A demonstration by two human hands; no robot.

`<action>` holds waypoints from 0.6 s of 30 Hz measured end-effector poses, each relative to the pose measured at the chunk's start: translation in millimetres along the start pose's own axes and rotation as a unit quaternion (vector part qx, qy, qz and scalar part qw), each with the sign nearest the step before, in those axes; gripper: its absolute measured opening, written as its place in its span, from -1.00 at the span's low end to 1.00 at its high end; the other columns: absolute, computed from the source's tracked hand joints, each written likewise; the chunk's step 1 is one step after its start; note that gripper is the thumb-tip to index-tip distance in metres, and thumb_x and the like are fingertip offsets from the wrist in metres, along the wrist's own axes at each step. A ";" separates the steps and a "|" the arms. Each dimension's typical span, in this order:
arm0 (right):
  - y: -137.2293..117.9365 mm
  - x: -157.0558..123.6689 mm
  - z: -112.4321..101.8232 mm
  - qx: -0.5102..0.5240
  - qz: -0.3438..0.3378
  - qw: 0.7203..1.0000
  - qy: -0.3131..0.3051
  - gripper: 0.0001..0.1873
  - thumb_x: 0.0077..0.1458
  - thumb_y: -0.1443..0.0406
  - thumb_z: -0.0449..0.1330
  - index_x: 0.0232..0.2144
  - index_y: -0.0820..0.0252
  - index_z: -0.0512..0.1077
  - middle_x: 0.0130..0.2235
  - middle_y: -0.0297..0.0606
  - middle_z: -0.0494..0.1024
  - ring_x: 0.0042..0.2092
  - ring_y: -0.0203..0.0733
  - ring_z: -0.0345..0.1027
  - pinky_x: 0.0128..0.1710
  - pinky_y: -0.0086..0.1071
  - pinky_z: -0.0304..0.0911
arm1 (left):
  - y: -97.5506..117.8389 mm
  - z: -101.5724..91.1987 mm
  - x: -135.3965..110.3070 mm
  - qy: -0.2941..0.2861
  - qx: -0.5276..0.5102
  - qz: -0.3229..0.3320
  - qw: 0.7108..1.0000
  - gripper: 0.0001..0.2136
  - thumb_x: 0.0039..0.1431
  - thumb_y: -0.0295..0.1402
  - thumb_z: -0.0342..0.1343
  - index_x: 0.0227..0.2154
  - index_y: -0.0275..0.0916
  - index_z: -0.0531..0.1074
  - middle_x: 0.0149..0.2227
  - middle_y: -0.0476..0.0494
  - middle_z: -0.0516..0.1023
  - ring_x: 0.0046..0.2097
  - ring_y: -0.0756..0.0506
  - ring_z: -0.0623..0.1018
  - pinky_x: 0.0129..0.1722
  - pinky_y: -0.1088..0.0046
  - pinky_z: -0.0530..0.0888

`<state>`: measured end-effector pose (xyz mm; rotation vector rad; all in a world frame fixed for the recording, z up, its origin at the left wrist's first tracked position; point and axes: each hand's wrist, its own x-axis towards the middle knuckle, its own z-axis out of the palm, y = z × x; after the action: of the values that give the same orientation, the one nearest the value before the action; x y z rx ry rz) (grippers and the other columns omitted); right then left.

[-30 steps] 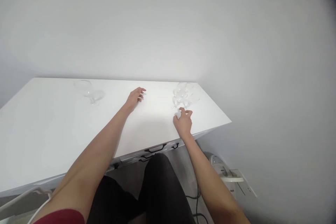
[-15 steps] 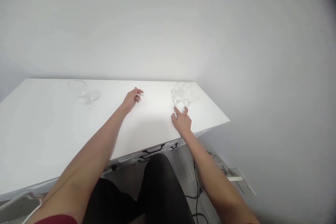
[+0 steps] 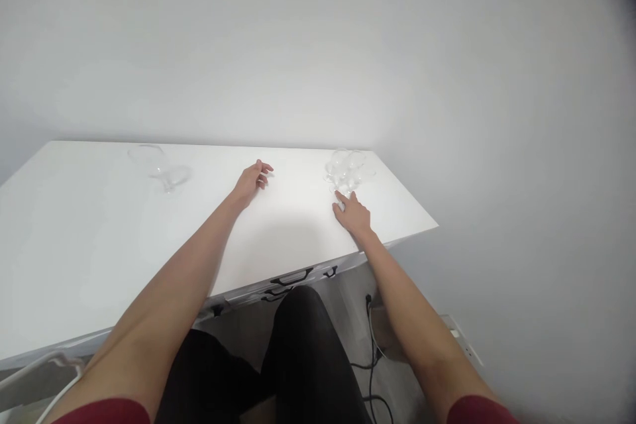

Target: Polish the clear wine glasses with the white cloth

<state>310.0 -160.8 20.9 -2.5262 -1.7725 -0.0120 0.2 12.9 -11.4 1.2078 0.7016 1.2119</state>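
Observation:
A cluster of clear stemmed glasses [image 3: 348,169] stands near the far right corner of the white table [image 3: 278,225]. My right hand [image 3: 354,215] lies on the tabletop just in front of them, fingers stretched forward and touching the foot of the nearest glass. My left hand [image 3: 253,179] rests on the table near the middle, fingers loosely extended, holding nothing. Two more clear glasses [image 3: 159,169] sit at the far left, well away from both hands.
A plain white wall rises right behind the table. Black drawer handles [image 3: 293,277] show under the front edge. Below are my dark trousers, black cables [image 3: 370,371] on the floor and a white device at the right.
My right hand has slid forward toward the glasses and its fingers have uncurled from a pinch to stretched out. The left hand has stayed put.

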 end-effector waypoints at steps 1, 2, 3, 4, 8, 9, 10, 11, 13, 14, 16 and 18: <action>0.9 3.1 -0.2 0.002 -0.005 1.000 0.000 -0.36 0.45 -0.04 -0.03 0.49 -0.24 0.20 0.51 -0.02 0.16 0.17 0.16 0.54 0.15 -0.03 0.40 | -0.3 -0.4 0.0 -0.002 0.001 0.002 1.000 -0.41 0.21 0.30 0.19 -0.29 -0.23 0.65 -0.21 -0.24 0.52 -0.40 -0.01 0.46 -0.50 0.44 0.36; 1.8 5.8 -0.3 0.006 -0.009 1.000 0.000 -0.37 0.45 -0.03 -0.02 0.49 -0.23 0.21 0.51 -0.04 0.17 0.18 0.15 0.53 0.16 -0.04 0.40 | -0.4 -0.8 -0.1 -0.004 0.002 0.002 1.000 -0.41 0.20 0.30 0.19 -0.30 -0.22 0.65 -0.21 -0.24 0.52 -0.40 -0.01 0.46 -0.50 0.44 0.36; 2.8 8.1 -0.4 0.010 -0.013 1.000 0.001 -0.37 0.45 -0.02 -0.02 0.48 -0.23 0.23 0.51 -0.06 0.17 0.20 0.15 0.51 0.17 -0.05 0.39 | -0.4 -1.1 -0.3 -0.006 0.004 0.002 1.000 -0.41 0.20 0.30 0.19 -0.31 -0.23 0.64 -0.22 -0.23 0.52 -0.40 -0.01 0.47 -0.50 0.44 0.36; 3.8 9.8 -0.3 0.015 -0.018 1.000 0.002 -0.38 0.44 -0.02 -0.01 0.47 -0.23 0.24 0.52 -0.07 0.17 0.21 0.14 0.50 0.18 -0.06 0.39 | -0.1 -1.1 -0.6 -0.008 0.006 0.000 1.000 -0.40 0.20 0.30 0.19 -0.32 -0.23 0.64 -0.23 -0.23 0.52 -0.40 -0.01 0.46 -0.50 0.43 0.36; 6.2 12.3 2.0 0.023 -0.025 0.999 0.018 -0.41 0.43 0.00 0.00 0.44 -0.26 0.29 0.51 -0.10 0.19 0.22 0.15 0.50 0.19 -0.03 0.38 | 2.7 0.8 -2.0 -0.005 0.010 0.000 1.000 -0.38 0.21 0.32 0.17 -0.32 -0.24 0.63 -0.25 -0.21 0.50 -0.43 0.00 0.44 -0.50 0.42 0.35; 6.3 12.5 2.7 0.023 -0.024 0.999 0.021 -0.41 0.43 0.01 0.00 0.44 -0.27 0.30 0.51 -0.10 0.19 0.21 0.16 0.51 0.19 -0.02 0.39 | 3.4 1.5 -2.2 -0.005 0.010 -0.001 1.000 -0.38 0.21 0.32 0.16 -0.32 -0.24 0.63 -0.25 -0.20 0.50 -0.43 0.00 0.43 -0.49 0.42 0.35; 6.3 12.8 3.3 0.022 -0.023 0.999 0.023 -0.41 0.43 0.01 0.00 0.44 -0.27 0.29 0.51 -0.09 0.20 0.21 0.17 0.51 0.18 -0.01 0.39 | 4.1 2.1 -2.3 -0.006 0.011 -0.002 1.000 -0.37 0.21 0.33 0.16 -0.32 -0.24 0.63 -0.26 -0.20 0.49 -0.43 0.00 0.42 -0.49 0.42 0.34; 6.2 13.2 3.6 0.020 -0.022 0.999 0.024 -0.41 0.43 0.01 0.00 0.44 -0.26 0.29 0.51 -0.09 0.20 0.20 0.17 0.52 0.17 -0.01 0.39 | 4.7 2.5 -2.4 -0.008 0.011 -0.003 1.000 -0.37 0.21 0.33 0.15 -0.32 -0.23 0.63 -0.27 -0.19 0.49 -0.43 0.00 0.42 -0.49 0.42 0.34; 5.6 13.9 3.4 0.014 -0.019 0.999 0.022 -0.40 0.44 0.02 -0.02 0.45 -0.26 0.28 0.51 -0.09 0.20 0.20 0.16 0.52 0.17 -0.03 0.39 | 5.9 3.0 -2.8 -0.013 0.011 -0.002 1.000 -0.38 0.20 0.34 0.14 -0.36 -0.22 0.59 -0.32 -0.17 0.48 -0.44 -0.01 0.42 -0.49 0.40 0.33; 5.0 13.8 2.9 0.012 -0.018 1.000 0.021 -0.40 0.44 0.02 -0.02 0.46 -0.25 0.27 0.51 -0.09 0.19 0.20 0.16 0.52 0.17 -0.03 0.39 | 6.6 3.0 -3.3 -0.017 0.010 -0.003 1.000 -0.38 0.21 0.35 0.13 -0.42 -0.20 0.54 -0.39 -0.14 0.44 -0.46 -0.02 0.40 -0.50 0.39 0.31; 2.4 10.8 1.7 0.007 -0.011 1.000 0.022 -0.38 0.44 0.01 -0.03 0.48 -0.24 0.23 0.52 -0.05 0.16 0.18 0.16 0.53 0.15 -0.05 0.41 | 8.6 2.8 -4.9 -0.033 0.006 -0.013 0.999 -0.35 0.22 0.37 0.09 -0.58 -0.16 0.34 -0.54 -0.05 0.28 -0.53 -0.01 0.31 -0.53 0.36 0.24; -3.0 3.0 1.3 0.000 0.003 1.000 0.030 -0.33 0.44 0.02 -0.03 0.52 -0.17 0.14 0.53 0.03 0.11 0.15 0.17 0.55 0.10 -0.06 0.43 | 11.3 2.5 -7.2 -0.059 0.009 -0.032 0.998 -0.31 0.23 0.38 0.05 -0.66 -0.12 0.12 -0.63 0.05 0.06 -0.60 0.01 0.17 -0.56 0.35 0.12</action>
<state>308.2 -156.9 19.8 -2.5035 -1.7427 -0.0859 -3.0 4.3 -1.3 1.2507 0.6596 1.0745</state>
